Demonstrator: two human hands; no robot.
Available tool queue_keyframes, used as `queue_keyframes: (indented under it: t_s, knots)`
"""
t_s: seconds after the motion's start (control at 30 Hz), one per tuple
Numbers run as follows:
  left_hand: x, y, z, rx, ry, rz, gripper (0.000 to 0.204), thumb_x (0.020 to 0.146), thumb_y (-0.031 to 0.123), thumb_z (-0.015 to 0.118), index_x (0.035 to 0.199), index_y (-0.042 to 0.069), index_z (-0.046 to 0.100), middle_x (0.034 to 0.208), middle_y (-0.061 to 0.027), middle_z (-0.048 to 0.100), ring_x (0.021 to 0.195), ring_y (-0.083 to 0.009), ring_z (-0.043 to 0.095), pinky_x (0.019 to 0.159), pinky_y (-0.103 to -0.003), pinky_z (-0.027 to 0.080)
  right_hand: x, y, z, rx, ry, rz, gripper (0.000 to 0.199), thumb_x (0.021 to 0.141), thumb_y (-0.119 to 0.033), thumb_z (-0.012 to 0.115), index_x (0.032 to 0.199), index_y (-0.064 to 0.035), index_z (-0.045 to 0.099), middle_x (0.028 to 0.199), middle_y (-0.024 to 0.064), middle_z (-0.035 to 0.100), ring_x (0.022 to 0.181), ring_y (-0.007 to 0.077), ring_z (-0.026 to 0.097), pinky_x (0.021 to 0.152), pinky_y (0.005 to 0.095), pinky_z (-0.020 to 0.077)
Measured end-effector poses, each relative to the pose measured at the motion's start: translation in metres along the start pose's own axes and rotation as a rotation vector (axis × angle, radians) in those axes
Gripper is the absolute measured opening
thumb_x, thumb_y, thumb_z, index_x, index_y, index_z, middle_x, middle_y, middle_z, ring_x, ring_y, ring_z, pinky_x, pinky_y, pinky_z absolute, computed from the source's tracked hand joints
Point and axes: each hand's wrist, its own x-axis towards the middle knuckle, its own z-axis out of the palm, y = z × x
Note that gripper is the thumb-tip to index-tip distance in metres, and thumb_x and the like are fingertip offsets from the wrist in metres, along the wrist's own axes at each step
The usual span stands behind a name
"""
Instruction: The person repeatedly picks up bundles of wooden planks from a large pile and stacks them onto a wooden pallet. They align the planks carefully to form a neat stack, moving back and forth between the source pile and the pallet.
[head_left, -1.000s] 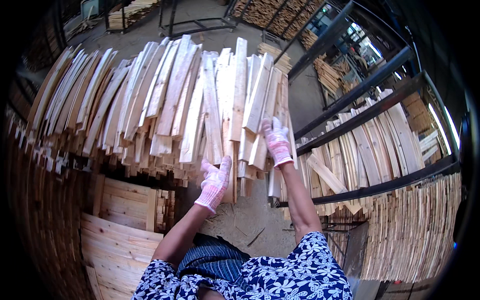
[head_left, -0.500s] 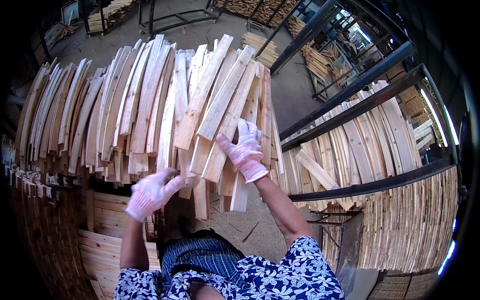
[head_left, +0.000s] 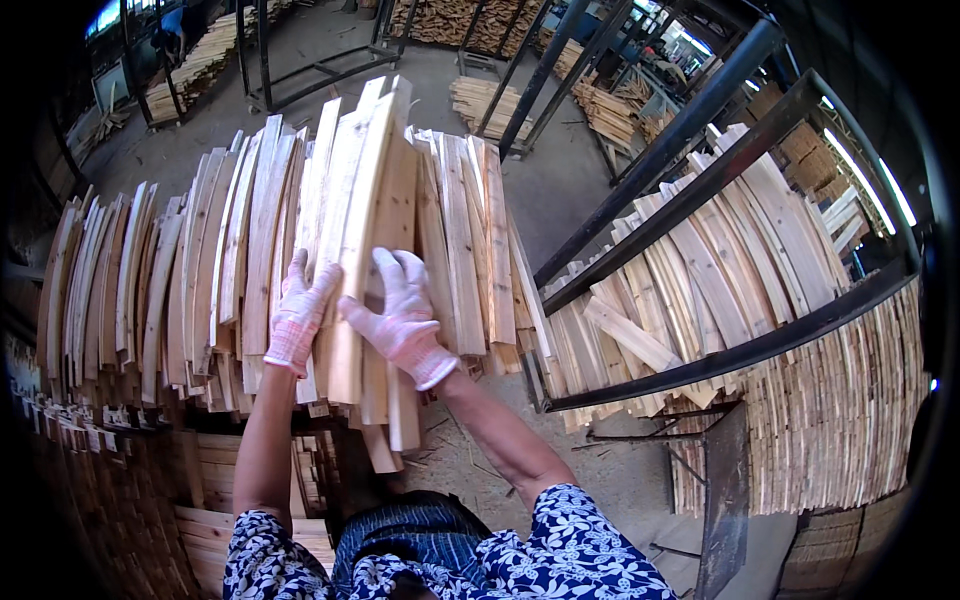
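Observation:
A bundle of several pale wooden slats (head_left: 362, 220) stands raised above the wide pile of slats (head_left: 225, 240), its long pieces pointing away from me. My left hand (head_left: 300, 312), in a white and pink knitted glove, presses the bundle's left side. On the opposite side, my right hand (head_left: 402, 322) in a matching glove grips it, thumb over the top piece and fingers along the side. The bundle is squeezed between both hands. Its near ends are uneven, with some slats hanging lower toward me. The undersides are hidden.
To the right, a dark metal frame (head_left: 720, 375) surrounds more stacked slats (head_left: 720, 265), with one loose slat (head_left: 632, 335) lying askew on them. Stacked boards (head_left: 215, 470) sit low at the left. Metal racks and further wood piles (head_left: 490, 105) stand at the back.
My left hand has come up onto the slats, and my right hand has moved left. The loosely fanned slats are now gathered into a bundle between my hands and raised. The view has shifted slightly.

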Motion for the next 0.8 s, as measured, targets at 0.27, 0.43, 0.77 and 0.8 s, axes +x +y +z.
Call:
queue_keyframes:
  t_s: [0.27,0.43,0.77,0.8]
  knots:
    - [-0.032,0.02,-0.043,-0.502,-0.08,-0.153,0.071,0.093,0.058,0.071,0.141,0.008,0.06,0.135,-0.0066,0.065,0.122,-0.0167,0.061,0.105,-0.033,0.049,0.03,-0.043,0.071,0.208,-0.016,0.323,0.085,0.091,-0.044,0.073,0.156,-0.0069,0.034,0.147,0.0267,0.039,0.133,0.0467,0.045,0.112,0.0484,0.0402]
    - [-0.062,0.006,-0.043,-0.522,-0.109,-0.14,0.076,0.095,0.041,0.074,0.156,0.009,0.041,0.142,-0.0064,0.058,0.127,-0.0185,0.056,0.109,-0.035,0.046,0.004,-0.037,0.072,0.204,-0.096,0.252,0.074,0.093,-0.04,0.065,0.155,-0.0114,0.037,0.147,0.0266,0.041,0.125,0.0494,0.054,0.103,0.0523,0.0482]
    - [-0.239,-0.063,-0.063,-0.798,0.061,-0.261,0.073,0.092,0.043,0.077,0.151,0.014,0.044,0.135,-0.0071,0.062,0.123,-0.0239,0.061,0.102,-0.046,0.054,-0.166,-0.085,-0.024,0.443,-0.241,0.249,0.073,0.101,-0.045,0.062,0.154,-0.0005,0.039,0.149,0.0234,0.041,0.134,0.0348,0.049,0.113,0.0431,0.0396]
    - [-0.246,-0.059,-0.064,-0.864,-0.043,-0.334,0.071,0.091,0.046,0.077,0.147,0.013,0.05,0.133,-0.0076,0.065,0.121,-0.0247,0.063,0.101,-0.048,0.055,-0.185,-0.076,-0.027,0.369,-0.16,0.308,0.069,0.103,-0.045,0.059,0.152,0.0006,0.041,0.148,0.0221,0.044,0.133,0.0319,0.05,0.113,0.0424,0.04]
